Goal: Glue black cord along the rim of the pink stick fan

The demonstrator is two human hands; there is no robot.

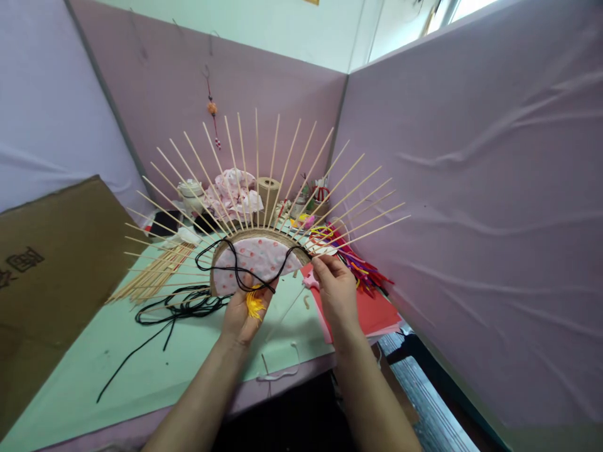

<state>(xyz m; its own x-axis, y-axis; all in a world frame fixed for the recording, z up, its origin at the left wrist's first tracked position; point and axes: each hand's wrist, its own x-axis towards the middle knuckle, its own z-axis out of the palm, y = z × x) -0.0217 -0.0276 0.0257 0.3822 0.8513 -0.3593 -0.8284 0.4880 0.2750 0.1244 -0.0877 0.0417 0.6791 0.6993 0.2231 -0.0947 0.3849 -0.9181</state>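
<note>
A half-round piece covered in pink patterned fabric (264, 254) is held upright over the table, with thin wooden sticks (257, 169) fanning out from its twine-wrapped curved rim (245, 234). Under its lower edge, my left hand (247, 314) grips it, with a yellow tassel (255, 305) lying at the palm. My right hand (335, 285) pinches a black cord (286, 251) at the right end of the rim. That cord loops loosely across the fabric. More black cord (188, 307) lies coiled on the table to the left.
Loose sticks (153, 273) lie at the left beside a cardboard sheet (47, 276). Red paper (372, 311) and colourful pipe cleaners (360, 267) are on the right. A twine spool (267, 191) and crumpled pink fabric (230, 191) stand behind. Cloth-covered partitions (471, 188) surround the table.
</note>
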